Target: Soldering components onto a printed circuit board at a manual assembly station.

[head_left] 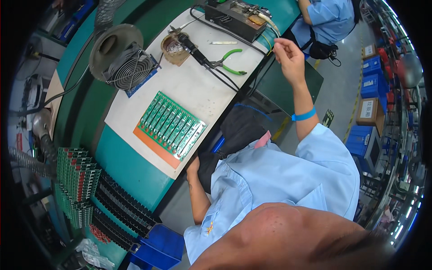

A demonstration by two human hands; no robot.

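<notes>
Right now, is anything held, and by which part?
The right hand shows nothing clearly held; for the left hand, partly hidden, I cannot tell.

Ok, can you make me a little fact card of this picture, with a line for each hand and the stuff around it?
Left hand: at the table's edge, near the green circuit boards; can't tell its grip
Right hand: raised, fingers bent, near the cables of a black box
Right wrist: blue band
Green circuit boards: in a row on a white mat, orange strip beside them
Tool: green-handled pliers, on the mat
Fan: round wire guard
Lower left: stacked boards, blue bin
</notes>
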